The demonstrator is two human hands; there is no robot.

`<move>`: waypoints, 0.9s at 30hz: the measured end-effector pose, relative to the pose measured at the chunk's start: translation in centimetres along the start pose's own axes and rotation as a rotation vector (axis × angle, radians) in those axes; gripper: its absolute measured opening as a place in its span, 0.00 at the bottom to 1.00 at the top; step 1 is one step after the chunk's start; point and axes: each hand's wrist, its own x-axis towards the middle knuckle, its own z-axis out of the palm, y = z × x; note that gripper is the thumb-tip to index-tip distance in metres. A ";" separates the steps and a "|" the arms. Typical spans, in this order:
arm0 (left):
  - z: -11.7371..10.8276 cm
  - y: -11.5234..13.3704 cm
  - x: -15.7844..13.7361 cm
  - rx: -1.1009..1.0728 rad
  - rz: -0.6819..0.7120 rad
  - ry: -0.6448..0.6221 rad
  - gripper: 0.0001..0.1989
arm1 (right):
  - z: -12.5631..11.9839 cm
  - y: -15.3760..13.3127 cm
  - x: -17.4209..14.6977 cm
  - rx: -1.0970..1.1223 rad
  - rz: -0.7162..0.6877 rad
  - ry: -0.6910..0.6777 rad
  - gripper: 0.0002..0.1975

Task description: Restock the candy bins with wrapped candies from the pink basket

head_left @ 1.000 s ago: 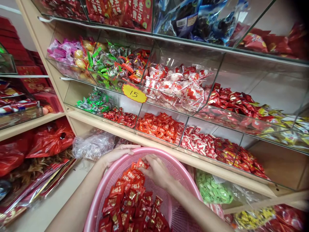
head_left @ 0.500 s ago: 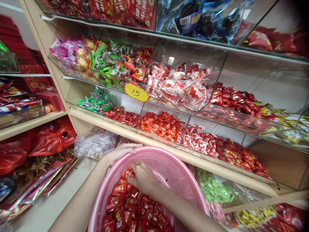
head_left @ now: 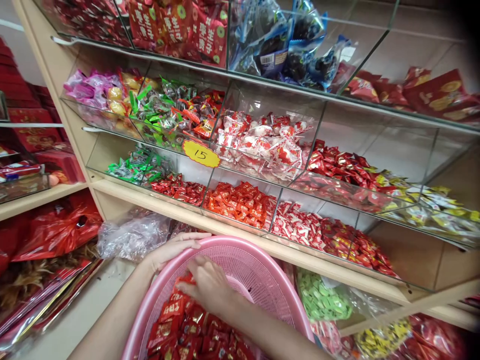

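Observation:
A pink plastic basket (head_left: 290, 282) with mesh walls is tilted before me, a pile of red-wrapped candies (head_left: 195, 325) gathered in its near left part. At its upper left rim, my left hand (head_left: 176, 250) holds the basket, fingers stretched along the edge. My right hand (head_left: 210, 285) reaches inside over the upper end of the candy pile. Its thumb and fingers are apart, and the fingertips are slightly blurred. No candy shows clearly between them.
Glass-fronted shelf bins rise ahead, holding orange-red candies (head_left: 238, 202), red-and-white candies (head_left: 298, 222) and green-wrapped sweets (head_left: 140, 162). A yellow tag (head_left: 201, 153) reads 15. The wooden shelf edge (head_left: 300, 252) runs just beyond the basket. Clear plastic bags (head_left: 133, 235) lie left of it.
The view has shifted, so the shelves sit lower and further left. My right hand has moved slightly over the candies, while my left stays on the rim.

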 end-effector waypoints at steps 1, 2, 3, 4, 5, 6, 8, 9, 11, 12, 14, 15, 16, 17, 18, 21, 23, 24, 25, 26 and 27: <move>0.0 0.0 0.0 -0.015 -0.004 0.011 0.25 | -1.0 0.3 0.0 0.005 -0.013 0.045 0.18; 0.0 0.0 0.0 -0.021 -0.004 0.023 0.25 | -2.2 0.7 0.1 0.003 -0.018 0.099 0.17; 0.0 0.0 -0.1 -0.021 -0.005 0.028 0.25 | -3.6 1.2 0.2 -0.007 -0.013 0.155 0.15; 0.0 0.1 -0.2 -0.018 -0.009 0.029 0.26 | -5.1 1.9 0.4 -0.026 0.009 0.212 0.14; 0.0 0.1 -0.2 -0.011 -0.015 0.026 0.26 | -6.6 2.8 0.7 -0.061 0.036 0.261 0.14; 0.0 0.2 -0.3 -0.003 -0.019 0.020 0.26 | -8.1 3.8 1.0 -0.108 0.071 0.305 0.13; 0.0 0.3 -0.4 0.019 -0.011 0.016 0.26 | -10.7 5.8 1.9 -0.269 0.157 0.356 0.10; 0.0 0.3 -0.4 0.033 0.000 0.023 0.26 | -11.7 6.7 2.3 -0.379 0.219 0.357 0.09; 0.0 0.3 -0.3 0.050 0.010 0.031 0.26 | -13.0 8.4 3.3 -0.590 0.350 0.333 0.09; 0.0 0.3 -0.2 0.042 0.002 0.026 0.27 | -13.3 9.0 3.7 -0.670 0.410 0.307 0.10; 0.0 0.1 0.0 0.009 -0.022 0.011 0.28 | -13.4 9.9 4.4 -0.756 0.494 0.256 0.13; 0.0 0.1 0.0 -0.009 -0.032 0.004 0.28 | -13.3 10.2 4.7 -0.769 0.517 0.237 0.14; 0.1 0.1 0.0 -0.017 -0.035 0.001 0.27 | -13.0 10.4 4.9 -0.772 0.530 0.226 0.15; 0.1 0.1 0.0 -0.014 -0.028 0.003 0.27 | -12.8 10.6 5.1 -0.771 0.535 0.224 0.15; 0.1 0.1 0.0 -0.003 -0.017 0.006 0.26 | -12.6 10.8 5.2 -0.767 0.537 0.226 0.15; 0.2 0.2 -0.1 0.034 0.013 0.005 0.24 | -12.1 11.1 5.2 -0.766 0.536 0.245 0.15; 0.2 0.2 -0.2 0.042 0.017 0.002 0.23 | -11.9 11.2 5.1 -0.766 0.526 0.273 0.15; 0.2 0.1 -0.2 0.040 0.015 0.004 0.23 | -11.8 11.3 5.1 -0.763 0.523 0.290 0.15; 0.2 0.1 -0.2 0.038 0.015 0.008 0.23 | -11.7 11.3 5.1 -0.757 0.523 0.306 0.14; 0.2 0.0 -0.1 0.032 0.012 0.010 0.23 | -11.6 11.4 5.1 -0.748 0.528 0.318 0.14; 0.1 -0.1 -0.1 0.022 0.006 0.010 0.24 | -11.5 11.4 5.2 -0.736 0.540 0.326 0.14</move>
